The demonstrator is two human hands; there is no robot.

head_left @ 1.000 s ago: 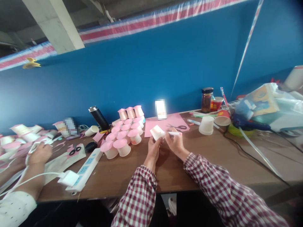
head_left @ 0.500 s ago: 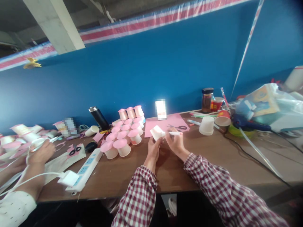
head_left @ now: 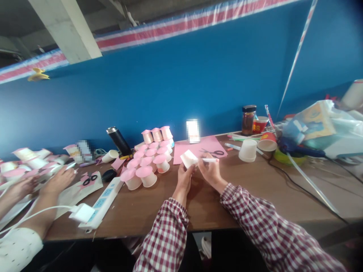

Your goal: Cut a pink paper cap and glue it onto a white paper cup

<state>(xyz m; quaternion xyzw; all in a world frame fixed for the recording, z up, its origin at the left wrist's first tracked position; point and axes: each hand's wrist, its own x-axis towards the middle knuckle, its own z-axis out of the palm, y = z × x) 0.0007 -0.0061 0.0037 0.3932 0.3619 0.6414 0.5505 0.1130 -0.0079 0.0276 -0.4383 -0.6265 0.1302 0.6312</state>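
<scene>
Holding a small white paper cup [head_left: 188,158] in my left hand [head_left: 184,179], I have its fingers [head_left: 190,169] curled up around the lower side, the cup tilted with its flat base facing up and away from me. My right hand [head_left: 209,170] is pinched closed on a white marker [head_left: 209,160], whose tip touches the cup's right side just above my left fingertips. Both hands hover above the brown tabletop [head_left: 244,189], near its front edge.

Just beyond the cup lies a pink paper sheet [head_left: 198,147] with scissors [head_left: 213,152] on it. To the left stands a cluster of pink-topped cups [head_left: 147,162], and a white power strip [head_left: 99,206] lies nearer the edge. To the right sit an upturned white cup [head_left: 247,150], a dark jar [head_left: 248,120] and a plastic bag [head_left: 320,124]. Another person's hands [head_left: 58,181] work among pink scraps at far left. A blue wall [head_left: 170,87] backs the tabletop.
</scene>
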